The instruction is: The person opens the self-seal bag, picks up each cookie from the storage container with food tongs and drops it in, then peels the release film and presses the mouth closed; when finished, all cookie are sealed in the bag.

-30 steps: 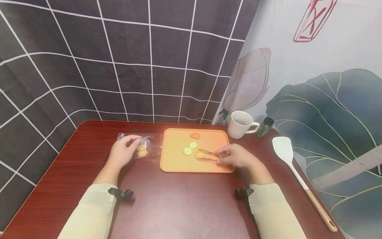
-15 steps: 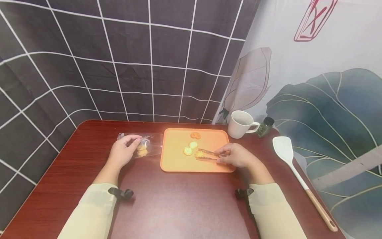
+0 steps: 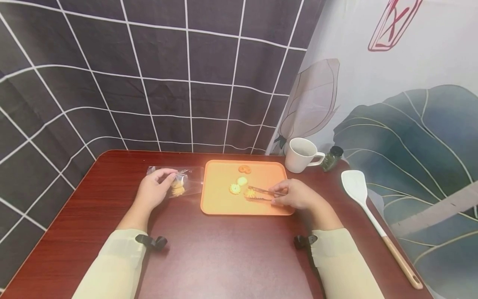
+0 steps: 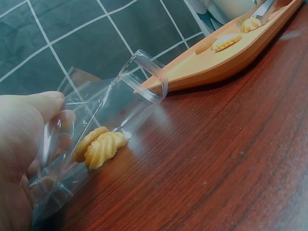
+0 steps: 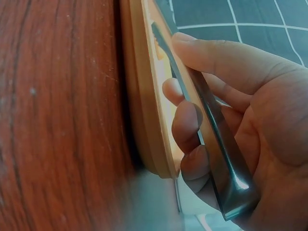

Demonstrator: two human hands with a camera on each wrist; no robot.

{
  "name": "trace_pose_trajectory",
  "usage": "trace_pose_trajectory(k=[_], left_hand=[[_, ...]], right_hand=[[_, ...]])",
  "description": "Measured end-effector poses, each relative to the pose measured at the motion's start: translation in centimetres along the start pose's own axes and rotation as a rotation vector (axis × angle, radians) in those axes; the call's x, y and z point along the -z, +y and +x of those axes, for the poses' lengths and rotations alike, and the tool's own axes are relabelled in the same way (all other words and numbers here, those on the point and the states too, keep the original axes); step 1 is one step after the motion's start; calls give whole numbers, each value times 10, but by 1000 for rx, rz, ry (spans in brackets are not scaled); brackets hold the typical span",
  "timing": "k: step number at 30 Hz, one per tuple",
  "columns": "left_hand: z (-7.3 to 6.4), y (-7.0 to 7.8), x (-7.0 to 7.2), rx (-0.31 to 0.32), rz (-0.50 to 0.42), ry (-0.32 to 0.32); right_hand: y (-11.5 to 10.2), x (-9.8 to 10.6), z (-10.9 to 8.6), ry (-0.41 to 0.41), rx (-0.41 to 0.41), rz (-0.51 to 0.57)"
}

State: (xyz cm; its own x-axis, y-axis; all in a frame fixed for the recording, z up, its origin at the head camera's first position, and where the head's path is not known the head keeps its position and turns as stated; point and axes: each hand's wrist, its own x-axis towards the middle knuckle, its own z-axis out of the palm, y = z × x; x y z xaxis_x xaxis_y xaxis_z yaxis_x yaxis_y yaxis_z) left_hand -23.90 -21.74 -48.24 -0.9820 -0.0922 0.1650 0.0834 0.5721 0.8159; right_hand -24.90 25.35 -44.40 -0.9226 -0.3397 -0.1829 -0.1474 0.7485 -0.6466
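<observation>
In the head view my left hand (image 3: 152,189) holds a clear plastic bag (image 3: 193,176) lying on the table left of the orange tray (image 3: 220,207). Inside the bag are cookies (image 4: 103,149), at least one with a swirled surface; the bag's mouth gapes toward the tray. My right hand (image 3: 298,195) grips metal tongs (image 5: 216,144) between thumb and fingers at the tray's right side. The tongs' arms are spread around a ridged cookie (image 3: 250,193) on the tray; whether they touch it I cannot tell. Beside it lie a ring-shaped cookie (image 3: 235,189) and a pale round one (image 3: 242,181).
A pretzel-shaped cookie (image 3: 244,169) is near the tray's back edge. Behind the tray's right corner stand a white mug (image 3: 298,158) and a small dark-lidded jar (image 3: 331,159). Along the table's right edge lies a white spatula (image 3: 367,211) with a wooden handle. A gridded curtain (image 3: 157,99) hangs behind.
</observation>
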Motion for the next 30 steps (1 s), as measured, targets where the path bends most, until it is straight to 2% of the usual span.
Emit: trace_pose_trajectory(k=[12,26,30], left_hand=[[-1,2,1,4,0,-11],[-1,1,0,-3,1,1],[-2,2,0,-3,-1,0]], right_hand=[[4,4,-1,-41,-9,11],[1,5,-3,9,47,42],[-3,5,-3,49,79,10]])
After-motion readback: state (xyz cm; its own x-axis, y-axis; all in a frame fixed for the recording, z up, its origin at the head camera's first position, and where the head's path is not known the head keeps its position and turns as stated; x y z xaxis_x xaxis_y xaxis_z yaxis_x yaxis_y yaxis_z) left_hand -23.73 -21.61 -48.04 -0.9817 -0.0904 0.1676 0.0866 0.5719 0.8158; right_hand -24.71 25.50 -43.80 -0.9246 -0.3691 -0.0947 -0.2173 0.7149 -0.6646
